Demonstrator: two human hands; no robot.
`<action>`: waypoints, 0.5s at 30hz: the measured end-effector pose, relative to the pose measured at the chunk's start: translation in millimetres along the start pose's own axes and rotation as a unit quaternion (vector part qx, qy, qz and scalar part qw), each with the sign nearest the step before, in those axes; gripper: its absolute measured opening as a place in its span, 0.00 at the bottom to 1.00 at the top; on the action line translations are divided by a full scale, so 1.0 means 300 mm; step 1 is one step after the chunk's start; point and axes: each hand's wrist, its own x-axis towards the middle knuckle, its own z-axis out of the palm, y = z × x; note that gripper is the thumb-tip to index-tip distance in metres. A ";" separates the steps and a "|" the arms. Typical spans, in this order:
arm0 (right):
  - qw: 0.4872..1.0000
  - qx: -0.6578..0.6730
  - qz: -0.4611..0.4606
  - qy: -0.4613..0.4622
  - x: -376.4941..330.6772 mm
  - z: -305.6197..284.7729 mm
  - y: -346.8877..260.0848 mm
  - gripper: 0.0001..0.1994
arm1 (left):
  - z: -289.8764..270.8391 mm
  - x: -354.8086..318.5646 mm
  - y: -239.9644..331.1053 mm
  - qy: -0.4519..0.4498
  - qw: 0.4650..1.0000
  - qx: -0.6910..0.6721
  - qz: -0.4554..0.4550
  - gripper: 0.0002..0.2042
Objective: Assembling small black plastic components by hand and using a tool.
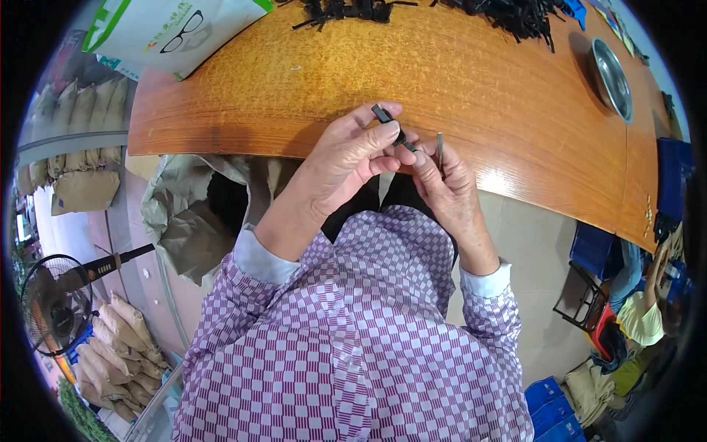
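Left hand (346,158) pinching small black plastic part (386,118) between thumb and fingertips, held just above near edge of wooden table (471,81). Right hand (449,184) closed on thin metal pin (440,147), fingers curled tight, pin upright, just beside the black part; both hands touching at fingertips. Pile of black parts (515,15) at far table edge, steel bowl (611,70) to the right, open paper sack (199,214) below table on left.
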 end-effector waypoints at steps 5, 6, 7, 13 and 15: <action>0.994 -0.086 -0.036 0.055 -0.022 0.012 0.000 0.09 | 0.030 -0.003 0.003 0.034 0.990 0.131 0.024 0.19; 0.991 -0.099 -0.045 0.076 -0.025 0.017 -0.016 0.10 | 0.036 -0.007 0.006 0.043 0.982 0.181 0.039 0.19; 0.991 -0.098 -0.042 0.075 -0.028 0.020 -0.030 0.10 | 0.039 -0.010 0.005 0.051 0.970 0.229 0.055 0.19; 0.994 -0.083 0.062 -0.018 -0.026 0.039 -0.105 0.11 | 0.027 -0.006 -0.048 0.049 0.926 0.336 0.162 0.16; 0.991 -0.097 0.080 -0.039 -0.016 0.051 -0.100 0.10 | 0.017 -0.009 -0.058 0.063 0.884 0.416 0.203 0.16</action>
